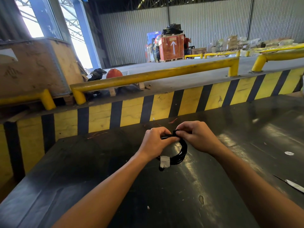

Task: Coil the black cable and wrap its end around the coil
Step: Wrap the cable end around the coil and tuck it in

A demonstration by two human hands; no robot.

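Black cable (180, 151) is already coiled, hanging as a small loop just above the dark tabletop (164, 203) between both hands; white tag (165, 161) sits at the coil's near-left bottom, with a short stub below it. Left hand (154, 142) is curled shut on the coil's top-left arc, anchoring the bundle; right hand (197, 137) pinches the cable end (175, 132) at thumb and forefinger, right at the coil's top. Key relation: the free end stands up at the top of the loop, between the two sets of fingertips and touching both; the bundle there runs left-right, so the wrap should go over and through the loop across it. Right hand is the one on the end, so I'd expect it to drive the wrap; left just holds. Risk: coil springing loose if left eases.
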